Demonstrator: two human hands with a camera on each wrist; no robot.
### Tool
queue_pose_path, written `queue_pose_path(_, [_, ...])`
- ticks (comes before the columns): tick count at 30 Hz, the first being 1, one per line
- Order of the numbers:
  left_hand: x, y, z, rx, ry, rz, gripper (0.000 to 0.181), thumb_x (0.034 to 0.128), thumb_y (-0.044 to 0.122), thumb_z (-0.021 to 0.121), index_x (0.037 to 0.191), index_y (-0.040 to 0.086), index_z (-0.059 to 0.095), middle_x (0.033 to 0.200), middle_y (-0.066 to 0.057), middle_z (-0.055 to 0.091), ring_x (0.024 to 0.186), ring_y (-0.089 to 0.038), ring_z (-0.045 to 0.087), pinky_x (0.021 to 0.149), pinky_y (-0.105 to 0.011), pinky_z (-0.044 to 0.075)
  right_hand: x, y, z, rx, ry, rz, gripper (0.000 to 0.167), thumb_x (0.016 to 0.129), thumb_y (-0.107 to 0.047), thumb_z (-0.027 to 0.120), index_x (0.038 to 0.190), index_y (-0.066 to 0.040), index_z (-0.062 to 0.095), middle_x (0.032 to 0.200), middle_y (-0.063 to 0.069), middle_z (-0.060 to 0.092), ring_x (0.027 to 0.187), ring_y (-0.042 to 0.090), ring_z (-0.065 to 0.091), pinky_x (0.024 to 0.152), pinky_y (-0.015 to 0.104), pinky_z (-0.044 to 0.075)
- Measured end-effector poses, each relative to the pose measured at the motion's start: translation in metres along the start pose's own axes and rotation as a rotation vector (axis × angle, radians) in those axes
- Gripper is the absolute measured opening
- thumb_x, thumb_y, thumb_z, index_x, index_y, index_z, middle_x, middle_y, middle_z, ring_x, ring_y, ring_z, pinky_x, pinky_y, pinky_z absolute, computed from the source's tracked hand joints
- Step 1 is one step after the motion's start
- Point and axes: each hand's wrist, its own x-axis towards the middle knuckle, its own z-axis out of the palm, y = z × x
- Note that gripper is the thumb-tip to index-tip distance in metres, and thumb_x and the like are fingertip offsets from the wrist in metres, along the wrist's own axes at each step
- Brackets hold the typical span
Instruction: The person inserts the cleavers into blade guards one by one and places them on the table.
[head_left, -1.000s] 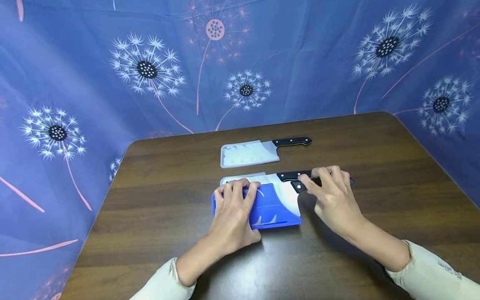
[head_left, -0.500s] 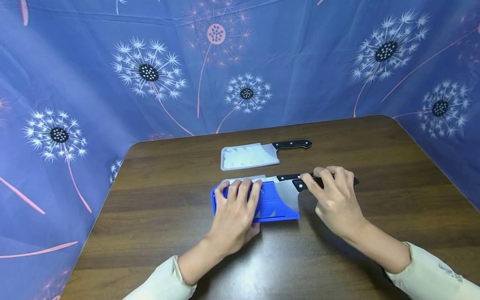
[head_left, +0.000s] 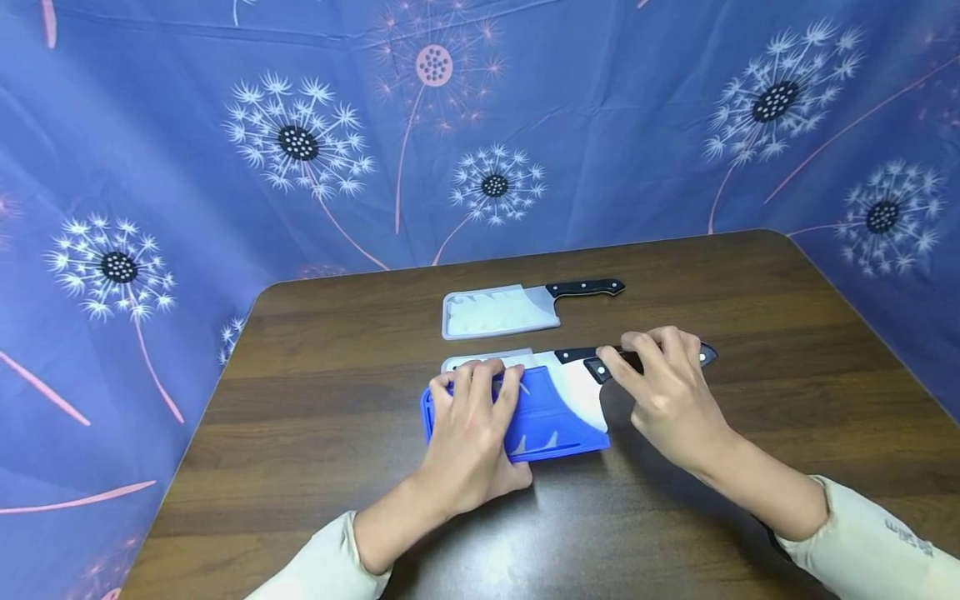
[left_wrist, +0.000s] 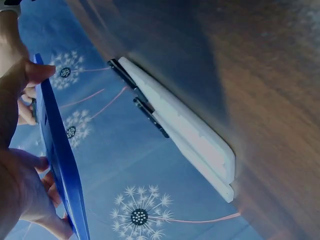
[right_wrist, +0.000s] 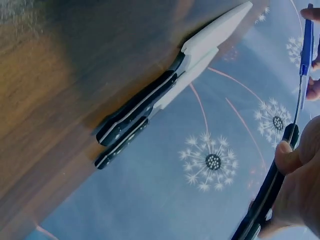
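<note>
My left hand (head_left: 468, 429) grips a blue blade cover (head_left: 551, 408), fingers over its top edge and thumb at the lower edge. A cleaver (head_left: 581, 393) has most of its blade inside that cover, and a bare strip of steel shows on the handle side. Curled round the black riveted handle (right_wrist: 267, 190) are the fingers of my right hand (head_left: 671, 404). In both wrist views this cleaver is held up off the table. Behind it lies a second cleaver in a whitish cover (head_left: 453, 361), partly hidden by the blue cover and my hands.
Farther back on the brown wooden table (head_left: 315, 400) lies a third cleaver (head_left: 498, 312) in a translucent white cover, black handle pointing right. A blue cloth (head_left: 600, 125) with a dandelion print hangs behind the table.
The blue cover's lower edge rose, then came back down towards me as the covered cleaver tilted. Both hands kept their grips and hardly shifted. The other cleavers stayed where they were.
</note>
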Motion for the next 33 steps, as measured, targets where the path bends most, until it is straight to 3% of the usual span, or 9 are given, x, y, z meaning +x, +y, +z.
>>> queue_pose_path(5, [0.006,0.002,0.0,-0.026,-0.059,-0.031,0.101,0.0467,0.044,0.084,0.132,0.004,0.048,0.123,-0.016,0.049,0.114,-0.032,0.043,0.087,-0.057,0.03,-0.006,-0.004,0.003,0.005,-0.039,0.055,0.062,0.057,0.025,0.04,0.108,0.001,0.064,0.096,0.024,0.054,0.083,0.042,0.043,0.068,0.059,0.031])
queue_pose_path(14, [0.007,-0.001,0.003,-0.002,-0.156,-0.058,0.104,0.0462,0.047,0.085,0.135,0.006,0.048,0.125,-0.013,0.049,0.117,-0.031,0.043,0.09,-0.057,0.031,-0.011,-0.002,0.002,-0.044,-0.196,0.13,0.064,0.055,0.025,0.052,0.111,-0.004,0.066,0.098,0.018,0.054,0.088,0.035,0.046,0.069,0.056,0.036])
queue_pose_path(33, [0.004,-0.003,0.012,-0.054,-0.422,-0.14,0.108,0.0464,0.051,0.086,0.138,0.008,0.049,0.129,-0.007,0.046,0.117,-0.024,0.04,0.094,-0.053,0.035,-0.02,-0.004,0.009,-0.056,-0.465,0.28,0.049,0.065,0.017,0.073,0.109,-0.006,0.073,0.092,0.009,0.057,0.086,0.025,0.051,0.067,0.048,0.046])
